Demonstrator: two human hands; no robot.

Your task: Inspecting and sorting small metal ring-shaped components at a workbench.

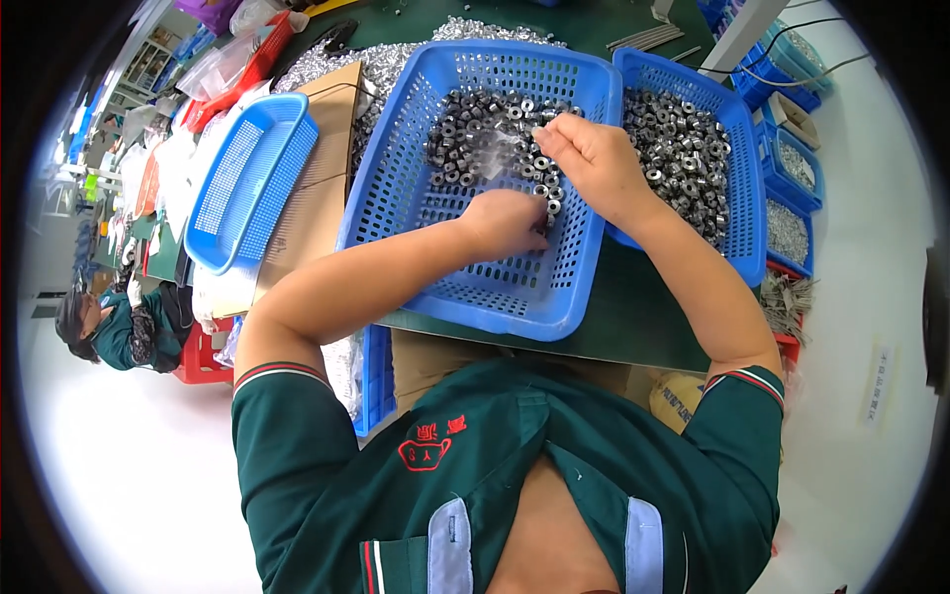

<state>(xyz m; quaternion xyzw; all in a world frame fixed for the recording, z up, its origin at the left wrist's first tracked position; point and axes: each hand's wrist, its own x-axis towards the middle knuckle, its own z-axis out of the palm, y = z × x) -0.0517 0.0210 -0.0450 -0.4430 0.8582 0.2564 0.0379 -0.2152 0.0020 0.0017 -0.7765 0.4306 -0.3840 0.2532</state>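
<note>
A large blue plastic basket (361, 213) stands in front of me, with short metal rings (457, 129) spread over its far half. Among them lies a crumpled piece of clear plastic (493, 158). Low in the basket, my left hand (507, 223) is closed, its fingers curled down beside a few rings; whatever they hold is hidden. Over the basket's right side, my right hand (599, 163) is closed too, thumb and fingertips together above the rings, and I cannot make out anything in it. A second blue basket (744, 168), to the right, is full of similar metal rings.
An empty-looking blue basket (203, 223) rests on cardboard (287, 233) at the left. Loose shiny small parts (381, 74) heap behind the large basket, near metal rods (645, 38). Blue bins (792, 163) line the right. A co-worker (124, 322) sits far left.
</note>
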